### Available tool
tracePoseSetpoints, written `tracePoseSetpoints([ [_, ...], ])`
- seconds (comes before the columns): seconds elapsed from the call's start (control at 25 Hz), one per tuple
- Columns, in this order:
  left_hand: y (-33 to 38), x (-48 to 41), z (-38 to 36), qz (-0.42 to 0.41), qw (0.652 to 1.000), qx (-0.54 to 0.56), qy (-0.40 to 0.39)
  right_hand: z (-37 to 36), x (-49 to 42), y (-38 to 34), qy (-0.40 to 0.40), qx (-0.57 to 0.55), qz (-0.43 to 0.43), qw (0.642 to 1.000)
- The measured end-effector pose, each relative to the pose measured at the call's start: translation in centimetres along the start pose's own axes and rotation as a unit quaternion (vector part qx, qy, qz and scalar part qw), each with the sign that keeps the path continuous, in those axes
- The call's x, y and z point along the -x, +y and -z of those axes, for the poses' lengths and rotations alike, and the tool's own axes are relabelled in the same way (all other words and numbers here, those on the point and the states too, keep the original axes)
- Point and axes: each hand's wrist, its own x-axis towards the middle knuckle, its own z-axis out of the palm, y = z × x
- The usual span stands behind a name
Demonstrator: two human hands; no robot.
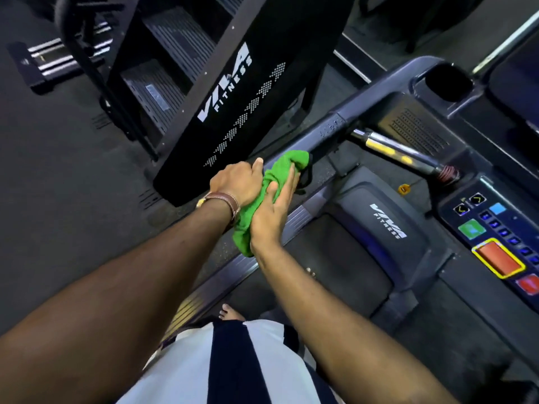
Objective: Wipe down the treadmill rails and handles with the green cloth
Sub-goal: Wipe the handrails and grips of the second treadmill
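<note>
A green cloth (256,205) is bunched around the near end of the treadmill's dark left side rail (344,123). My left hand (236,185), with a brown strap at the wrist, grips the cloth from the left with curled fingers. My right hand (275,211) lies against the cloth from the right, its fingers straight and pressing it to the rail. The rail end itself is hidden under the cloth. A chrome handle bar (399,154) runs from the rail toward the console.
The treadmill console (493,252) with a red button and blue keys is at the right. A tall black stair machine panel (233,91) stands close on the left of the rail. The belt and motor cover (376,225) lie below. My bare foot (230,312) stands on the deck.
</note>
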Motion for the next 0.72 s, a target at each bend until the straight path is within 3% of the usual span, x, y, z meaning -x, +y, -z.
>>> tracePoseSetpoints([
  [0.08,-0.2,0.1,0.0,-0.012,1.0,0.001,0.002,0.1,-0.8,0.4,0.026,-0.083,-0.11,0.99],
  [0.16,-0.4,0.1,0.0,-0.022,1.0,0.005,0.002,0.3,-4.5,-0.4,0.083,-0.19,-0.274,0.939],
  [0.2,-0.4,0.1,0.0,-0.026,1.0,0.008,0.001,0.5,-6.4,-1.1,0.108,-0.206,-0.309,0.922],
  [0.24,-0.4,0.2,-0.1,-0.03,0.999,0.011,-0.001,0.9,-7.9,-1.9,0.124,-0.198,-0.294,0.927],
  [0.32,-0.3,0.0,-0.1,-0.021,1.0,0.022,-0.008,1.0,-7.8,-3.3,0.139,-0.139,-0.159,0.967],
  [0.4,-0.3,-0.3,0.1,0.01,0.999,0.044,-0.018,0.9,-4.6,-2.5,0.06,-0.005,0.001,0.998],
  [0.52,-0.1,-0.6,0.4,0.057,0.995,0.085,-0.013,2.3,-1.3,0.9,-0.078,0.128,0.17,0.974],
  [0.56,0.0,-0.5,0.5,0.064,0.994,0.091,-0.008,2.7,-2.3,0.7,-0.074,0.118,0.173,0.975],
  [0.64,0.2,-0.4,0.5,0.067,0.993,0.094,-0.002,2.8,-5.3,-1.2,-0.021,0.12,0.089,0.988],
  [0.72,0.2,-0.3,0.4,0.068,0.994,0.087,0.002,2.1,-8.2,-4.2,-0.015,0.237,0.029,0.971],
])
